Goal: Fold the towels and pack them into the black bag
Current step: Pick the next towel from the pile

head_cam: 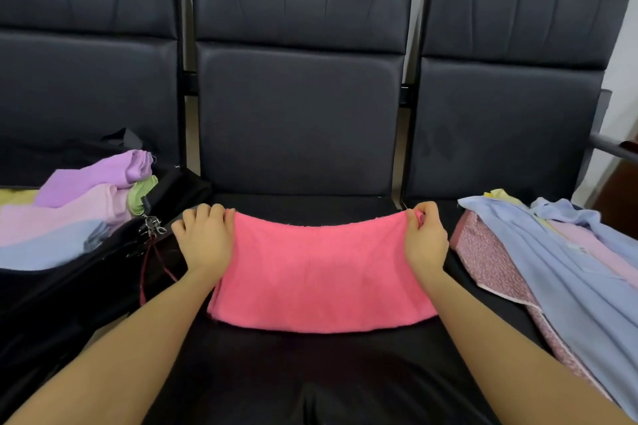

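Note:
A pink towel (321,272), folded over, lies on the middle black seat (297,366). My left hand (203,238) grips its far left corner and my right hand (424,238) pinches its far right corner, both holding the far edge slightly raised. The black bag (69,293) lies open on the left seat. Inside it sit folded towels: purple (89,176), light pink (62,214), light blue (48,248) and a bit of green (141,193).
On the right seat lies a loose pile of cloths: a light blue one (559,272) over a pink speckled one (490,262), with light pink and yellow bits showing. Three black chair backs (297,79) stand behind. A metal clip (153,226) hangs on the bag's edge.

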